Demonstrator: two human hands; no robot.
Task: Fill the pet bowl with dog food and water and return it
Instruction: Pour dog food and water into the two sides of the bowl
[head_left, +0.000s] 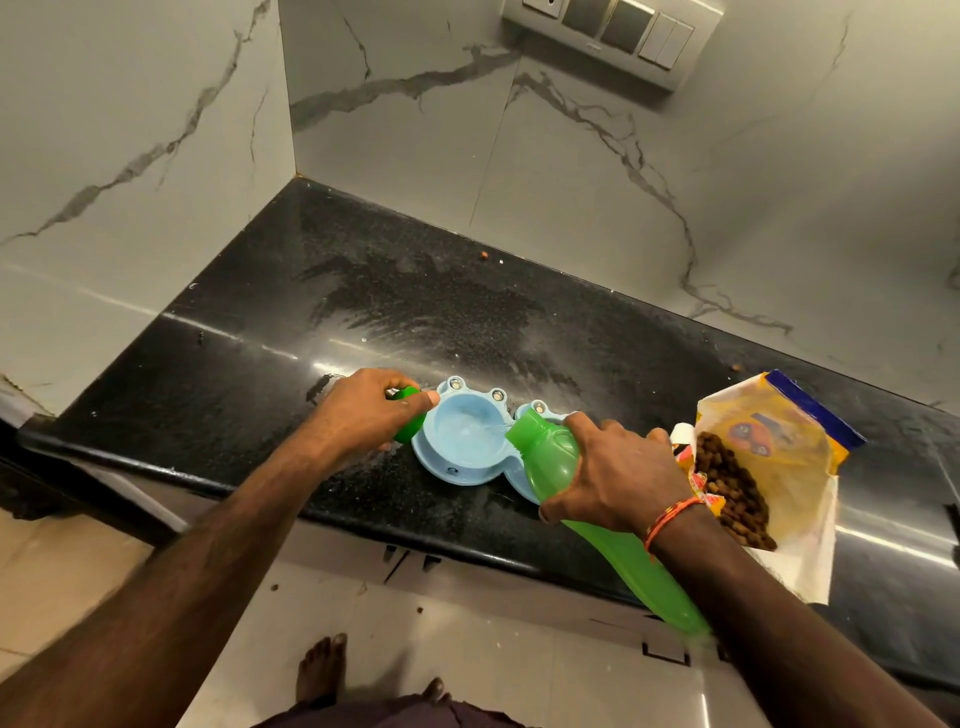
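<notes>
Green bottle (550, 457) tipped, right hand (618, 478) grip clamped on it, water entering blue pet bowl (462, 441); left hand (369, 410) grip clamped on green cap (408, 415) at bowl's 9 o'clock; kibble bag (769, 467) at 3 o'clock on tabletop (260, 374).

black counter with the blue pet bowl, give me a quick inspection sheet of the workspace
surface: black speckled stone counter, glossy, with pale wet smears behind the bowl
job's things: light blue plastic double pet bowl near the front edge, water streaming into its left well; right well hidden by the bottle; tilted green plastic water bottle; green bottle cap; open yellow and white dog food bag showing brown kibble
clutter: stray kibble bits by the back wall
grippers: left hand holds the cap beside the bowl; right hand grips the bottle
cables: nothing seen
surroundings: white marble-look walls, grey switch panel, pale floor tiles, bare feet below
</notes>
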